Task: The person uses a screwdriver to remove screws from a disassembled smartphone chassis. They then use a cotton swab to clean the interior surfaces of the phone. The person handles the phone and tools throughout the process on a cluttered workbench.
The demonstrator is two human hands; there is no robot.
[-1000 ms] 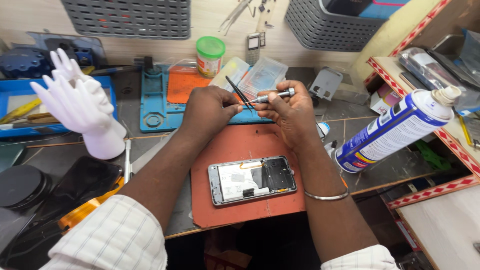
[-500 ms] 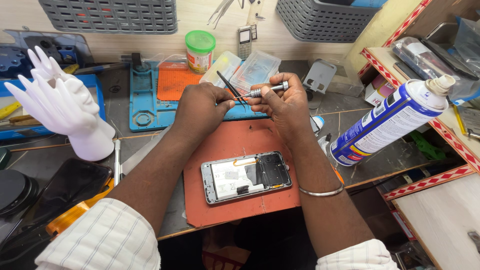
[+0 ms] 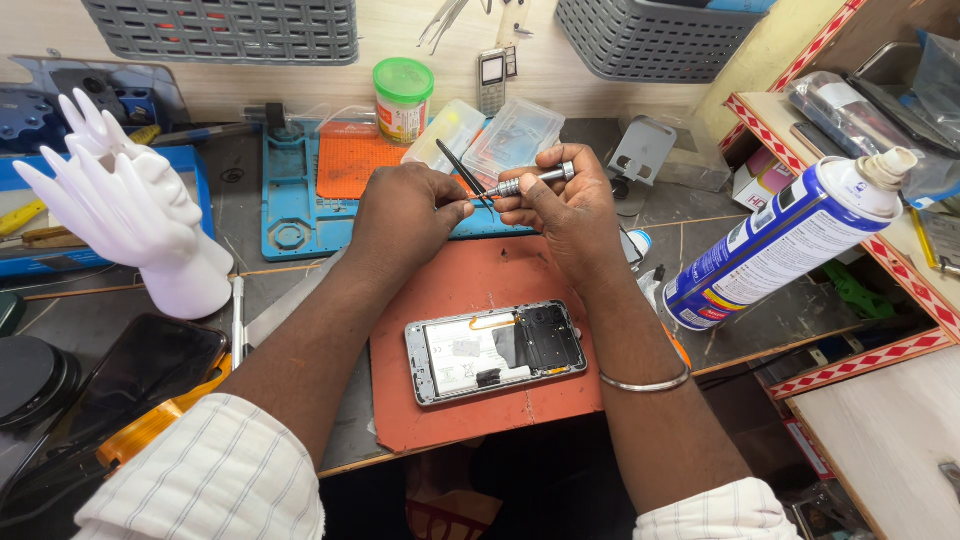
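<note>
Screwdriver (image 3: 530,181), a small silver one, sat just above the middle of the frame, pinched in the fingers of the right hand (image 3: 565,205), its tip pointing left toward the left hand (image 3: 405,215). That left hand had thumb and fingertips pressed together on black tweezers (image 3: 462,173), which slanted up and to the left from the fingers, their lower end meeting the screwdriver tip. Both hands hovered over the upper edge of an orange work mat (image 3: 470,290). Lower on that mat, below the hands and apart from them, lay an opened phone (image 3: 495,350) with its back cover off, pale battery and black board showing. A silver bangle (image 3: 645,381) circled the right wrist. At the right of the frame a blue and white spray can (image 3: 790,240) leaned on the bench. At the left stood a white hand-shaped stand (image 3: 135,215). Behind the hands lay a blue repair tray (image 3: 290,210), clear plastic boxes (image 3: 510,135), and a green-lidded jar (image 3: 403,100) near the top centre.
</note>
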